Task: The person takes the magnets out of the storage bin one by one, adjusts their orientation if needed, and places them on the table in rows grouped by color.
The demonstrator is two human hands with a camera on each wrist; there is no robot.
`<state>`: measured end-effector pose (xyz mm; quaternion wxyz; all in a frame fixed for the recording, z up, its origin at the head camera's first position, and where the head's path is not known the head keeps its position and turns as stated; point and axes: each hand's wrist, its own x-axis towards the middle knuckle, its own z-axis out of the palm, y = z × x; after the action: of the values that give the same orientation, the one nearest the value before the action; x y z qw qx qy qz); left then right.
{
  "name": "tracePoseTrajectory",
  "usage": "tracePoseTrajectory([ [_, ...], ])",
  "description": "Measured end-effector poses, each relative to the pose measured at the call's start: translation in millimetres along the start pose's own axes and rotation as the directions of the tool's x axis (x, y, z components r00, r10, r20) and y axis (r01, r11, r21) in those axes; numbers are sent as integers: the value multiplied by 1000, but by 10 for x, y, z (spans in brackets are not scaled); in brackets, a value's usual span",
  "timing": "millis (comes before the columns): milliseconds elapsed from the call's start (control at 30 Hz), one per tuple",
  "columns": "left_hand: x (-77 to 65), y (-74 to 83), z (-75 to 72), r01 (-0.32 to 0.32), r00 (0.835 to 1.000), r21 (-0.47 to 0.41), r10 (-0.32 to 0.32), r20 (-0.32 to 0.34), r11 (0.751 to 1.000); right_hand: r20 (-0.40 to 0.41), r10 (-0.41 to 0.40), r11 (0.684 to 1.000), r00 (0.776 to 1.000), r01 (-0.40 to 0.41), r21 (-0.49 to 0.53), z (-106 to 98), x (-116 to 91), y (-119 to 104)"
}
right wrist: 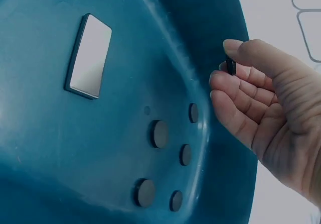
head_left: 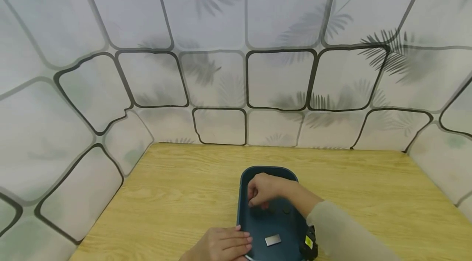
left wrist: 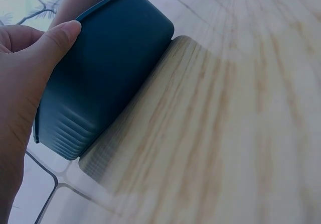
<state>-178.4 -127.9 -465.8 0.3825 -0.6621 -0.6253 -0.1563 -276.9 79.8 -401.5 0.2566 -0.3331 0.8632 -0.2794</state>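
Observation:
A deep blue plastic bin with rounded corners stands on the table. My left hand grips its near left rim, fingers laid over the edge; in the left wrist view the thumb is against the outer wall. Over the bin's far end, my right hand pinches a small black disc edge-on between thumb and fingertips, the other fingers loosely curled. On the bin floor below lie several dark round discs of two sizes. Apart from them lies a flat rectangular block with a shiny silver face and dark sides.
The wooden table extends on both sides of the bin. Patterned fabric walls rise behind and at the sides. A black device with a yellow label sits by the right sleeve, overlapping the bin's right rim.

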Motion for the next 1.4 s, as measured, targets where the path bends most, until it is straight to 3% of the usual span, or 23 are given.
tracePoseTrajectory([
  [167,0,-3,-3,-4,1000,6,4,-21,1000,7,-65,998,998,65,-17,-35,-59,-38],
  [300,-1,-4,-1,-11,1000,9,11,-20,1000,-19,-176,977,984,173,-125,-56,-139,-40],
  [433,0,-3,5,-18,1000,12,18,-21,1000,-56,-286,940,957,269,-208,-71,-237,-30],
  [667,17,-19,7,-39,998,35,41,-50,999,-125,-398,906,909,368,-211,-89,-406,-29],
  [1000,51,-33,-12,-52,996,42,55,-63,998,-211,-495,862,843,448,-237,-66,-633,28],
  [1233,61,-29,-17,-49,997,37,51,-56,998,-271,-588,805,762,517,-291,-57,-787,128],
  [1400,67,-24,-14,-41,998,33,42,-55,999,-321,-592,803,739,508,-312,-100,-914,197],
])
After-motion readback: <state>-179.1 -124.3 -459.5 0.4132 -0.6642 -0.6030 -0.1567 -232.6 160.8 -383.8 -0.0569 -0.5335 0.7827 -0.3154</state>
